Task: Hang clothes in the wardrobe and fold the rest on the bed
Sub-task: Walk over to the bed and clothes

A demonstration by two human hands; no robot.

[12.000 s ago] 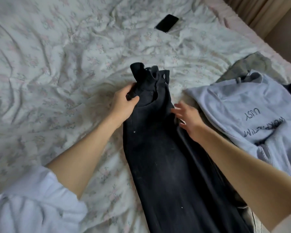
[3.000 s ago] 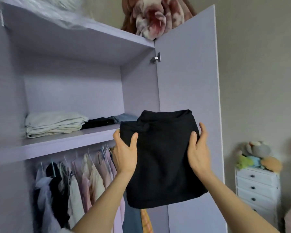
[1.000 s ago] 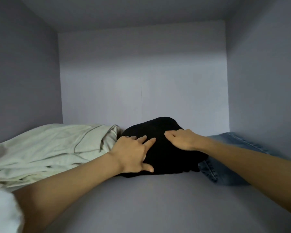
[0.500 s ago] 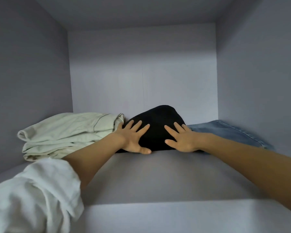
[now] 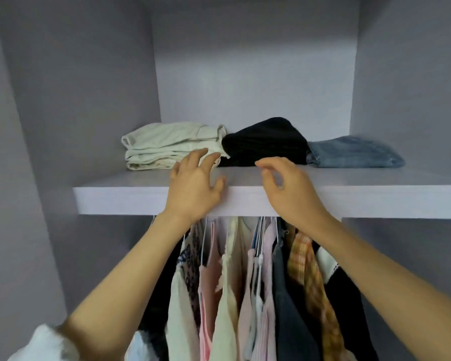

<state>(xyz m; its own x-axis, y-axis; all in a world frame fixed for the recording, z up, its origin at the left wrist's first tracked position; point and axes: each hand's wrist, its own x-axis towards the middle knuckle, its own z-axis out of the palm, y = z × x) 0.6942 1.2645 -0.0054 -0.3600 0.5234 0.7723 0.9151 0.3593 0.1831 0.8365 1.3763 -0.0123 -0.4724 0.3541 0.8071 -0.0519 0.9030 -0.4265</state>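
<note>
Folded black trousers (image 5: 264,143) lie on the wardrobe shelf (image 5: 141,199), long axis running along the shelf edge, rounded fold bulging upward. Against their left sits a cream folded pile (image 5: 167,145); against their right, folded blue jeans (image 5: 352,152). In front of the trousers, left hand (image 5: 193,188) and right hand (image 5: 289,188) hover with loose fingers, holding nothing. Below them hang clothes (image 5: 245,282).

Black garment (image 5: 264,142): folded into a rounded bundle, lying on the wardrobe shelf (image 5: 141,198), held by neither hand.
Position: between a folded cream stack (image 5: 167,145) on its left, touching it, and folded blue jeans (image 5: 352,152) on its right.
Hanging clothes (image 5: 245,282): a packed row on hangers below the shelf.
</note>
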